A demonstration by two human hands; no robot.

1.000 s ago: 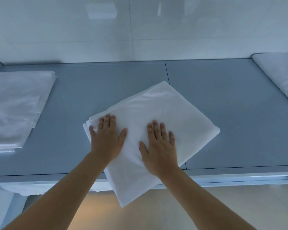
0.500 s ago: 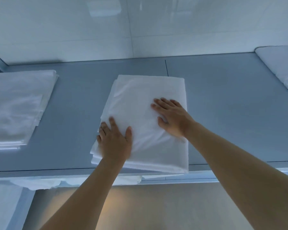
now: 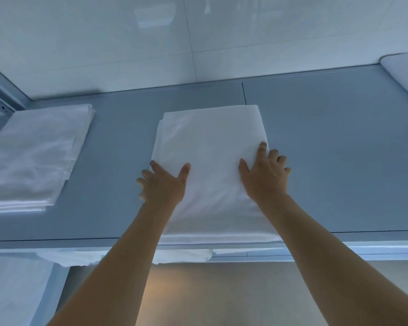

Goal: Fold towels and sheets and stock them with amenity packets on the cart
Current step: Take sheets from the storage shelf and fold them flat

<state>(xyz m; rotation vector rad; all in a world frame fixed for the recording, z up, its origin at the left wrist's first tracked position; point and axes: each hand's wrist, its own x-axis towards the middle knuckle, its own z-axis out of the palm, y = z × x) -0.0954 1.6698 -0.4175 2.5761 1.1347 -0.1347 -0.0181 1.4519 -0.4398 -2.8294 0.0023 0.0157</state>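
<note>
Left hand (image 3: 161, 182) and right hand (image 3: 264, 175) laid flat, fingers spread, against the two sides of the folded sheet (image 3: 210, 165) at the near edge of the grey table (image 3: 327, 149), probably to square it, well apart from the left stack (image 3: 33, 156).

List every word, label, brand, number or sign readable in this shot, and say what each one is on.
None. No readable text shows on the folded sheet, the folded stack to its left, the grey shelf or the glossy wall; the wall shows only blurred reflections.
</note>
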